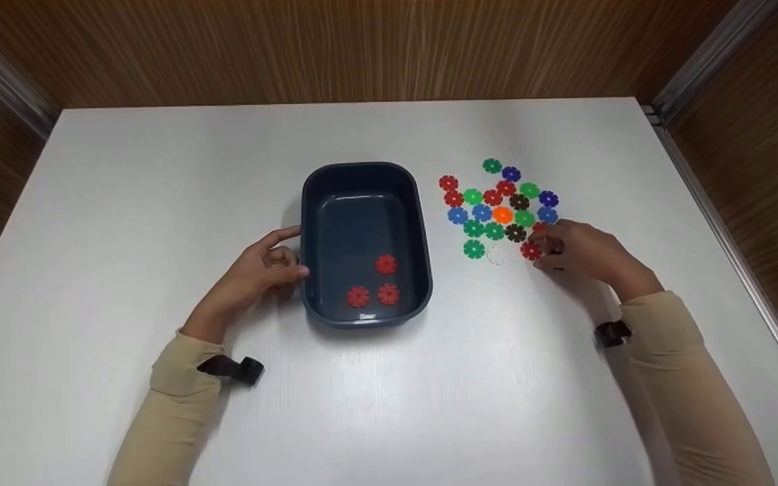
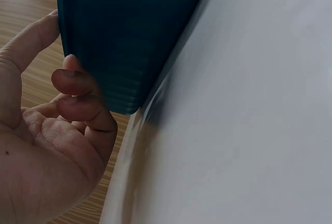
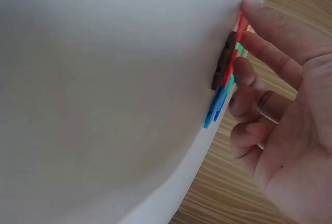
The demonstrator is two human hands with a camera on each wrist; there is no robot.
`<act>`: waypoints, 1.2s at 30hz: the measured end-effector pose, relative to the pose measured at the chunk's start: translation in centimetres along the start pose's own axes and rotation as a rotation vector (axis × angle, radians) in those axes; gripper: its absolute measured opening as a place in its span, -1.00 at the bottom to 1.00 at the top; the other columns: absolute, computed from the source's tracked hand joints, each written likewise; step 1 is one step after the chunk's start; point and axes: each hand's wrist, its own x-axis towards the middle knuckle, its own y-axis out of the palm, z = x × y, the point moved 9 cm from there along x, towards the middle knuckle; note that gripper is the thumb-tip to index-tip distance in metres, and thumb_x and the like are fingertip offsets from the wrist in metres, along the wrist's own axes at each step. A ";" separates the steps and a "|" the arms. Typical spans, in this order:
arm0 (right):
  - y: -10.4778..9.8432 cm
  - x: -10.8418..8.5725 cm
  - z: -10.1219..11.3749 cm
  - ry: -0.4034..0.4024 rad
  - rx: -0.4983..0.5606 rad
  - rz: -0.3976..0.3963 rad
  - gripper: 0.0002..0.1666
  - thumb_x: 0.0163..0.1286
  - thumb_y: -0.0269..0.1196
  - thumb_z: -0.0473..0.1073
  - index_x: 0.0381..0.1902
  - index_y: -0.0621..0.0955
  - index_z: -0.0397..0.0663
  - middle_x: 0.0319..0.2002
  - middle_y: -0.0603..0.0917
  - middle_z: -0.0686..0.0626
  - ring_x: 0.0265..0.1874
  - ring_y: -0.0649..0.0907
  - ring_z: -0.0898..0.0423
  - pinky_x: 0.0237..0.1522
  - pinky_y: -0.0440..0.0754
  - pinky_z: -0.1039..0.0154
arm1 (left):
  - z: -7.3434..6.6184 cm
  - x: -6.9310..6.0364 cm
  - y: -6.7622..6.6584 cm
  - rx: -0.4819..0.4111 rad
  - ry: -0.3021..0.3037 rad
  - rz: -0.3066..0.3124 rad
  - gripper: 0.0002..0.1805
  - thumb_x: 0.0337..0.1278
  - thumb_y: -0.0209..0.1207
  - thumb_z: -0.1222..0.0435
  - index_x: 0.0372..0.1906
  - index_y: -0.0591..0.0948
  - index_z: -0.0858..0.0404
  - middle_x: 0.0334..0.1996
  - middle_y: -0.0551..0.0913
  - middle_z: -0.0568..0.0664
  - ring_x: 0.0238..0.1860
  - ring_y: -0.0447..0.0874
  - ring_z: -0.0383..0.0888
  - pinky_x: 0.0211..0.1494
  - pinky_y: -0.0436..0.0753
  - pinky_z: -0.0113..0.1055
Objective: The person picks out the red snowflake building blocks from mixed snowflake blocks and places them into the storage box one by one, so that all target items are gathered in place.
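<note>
A dark blue plastic bin (image 1: 365, 324) stands in the middle of the white table, with three red flower-shaped discs (image 1: 385, 264) lying on its floor. My left hand (image 1: 250, 275) is at the bin's left side, its thumb and forefinger touching the rim and outer wall; the other fingers are bent. To the right, my right hand (image 1: 581, 253) holds a red notched disc (image 1: 531, 250) between thumb and forefinger, low over the tabletop. In the right wrist view a brown disc (image 3: 224, 60) and a blue disc (image 3: 215, 107) show edge-on beside those fingers.
Several more notched discs in green, blue, brown, white and red lie flat in a loose group, an orange disc (image 1: 502, 214) among them, between bin and right hand. A wood-grain panel (image 1: 348, 50) stands behind the white table (image 1: 355, 405).
</note>
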 end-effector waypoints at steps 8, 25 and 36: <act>0.0 -0.2 0.4 0.002 -0.086 0.007 -0.56 0.25 0.35 -0.15 0.10 0.61 -0.03 -0.22 0.64 -0.08 -0.24 0.54 0.00 -0.14 0.59 -0.06 | 0.1 0.1 0.0 -0.004 -0.005 0.002 -0.23 0.12 0.22 0.47 0.43 0.18 0.29 -0.49 0.47 -0.20 -0.46 0.37 -0.31 -0.33 0.40 -0.44; 0.1 -0.6 2.9 -0.130 -0.305 -0.117 -0.65 0.16 0.32 -0.09 -0.13 0.66 -0.16 -0.38 0.65 -0.05 -0.43 0.52 0.05 -0.46 0.54 0.15 | 0.0 0.0 0.0 0.004 -0.008 -0.010 -0.22 0.10 0.23 0.46 0.43 0.18 0.31 -0.49 0.47 -0.21 -0.51 0.36 -0.28 -0.42 0.40 -0.40; -0.3 -1.1 5.2 -0.232 -0.345 -0.203 -0.72 0.17 0.33 -0.09 -0.23 0.63 -0.15 -0.53 0.57 -0.02 -0.57 0.46 0.10 -0.65 0.34 0.29 | -0.1 0.0 0.0 0.040 0.001 -0.011 -0.23 0.11 0.23 0.45 0.43 0.19 0.31 -0.48 0.47 -0.20 -0.48 0.38 -0.30 -0.37 0.42 -0.42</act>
